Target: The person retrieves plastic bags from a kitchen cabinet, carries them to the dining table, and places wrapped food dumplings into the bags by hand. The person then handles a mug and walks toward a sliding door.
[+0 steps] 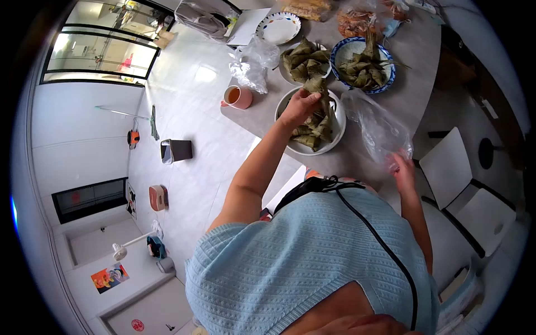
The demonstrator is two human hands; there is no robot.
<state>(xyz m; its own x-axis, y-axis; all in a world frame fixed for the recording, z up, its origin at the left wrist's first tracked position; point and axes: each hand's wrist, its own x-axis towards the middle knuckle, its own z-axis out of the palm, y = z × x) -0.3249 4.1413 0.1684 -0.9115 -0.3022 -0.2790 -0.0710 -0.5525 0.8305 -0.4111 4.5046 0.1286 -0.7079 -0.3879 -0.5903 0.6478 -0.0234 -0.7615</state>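
My left hand is closed on a leaf-wrapped bundle, holding it over a white bowl. More green-brown wrapped bundles lie in that bowl, partly covered by my hand. At the table's near right edge, my right hand grips the lower end of a clear plastic bag. The bag stretches from there toward the bowl's right side and looks thin and crumpled. Behind the bowl, a plate of bundles stands beside a blue-rimmed dish with several more.
A pink cup with brown liquid sits at the table's left corner, near a crumpled plastic bag. Farther back are a patterned plate and bagged food. White chairs stand to the right, a bin on the left floor.
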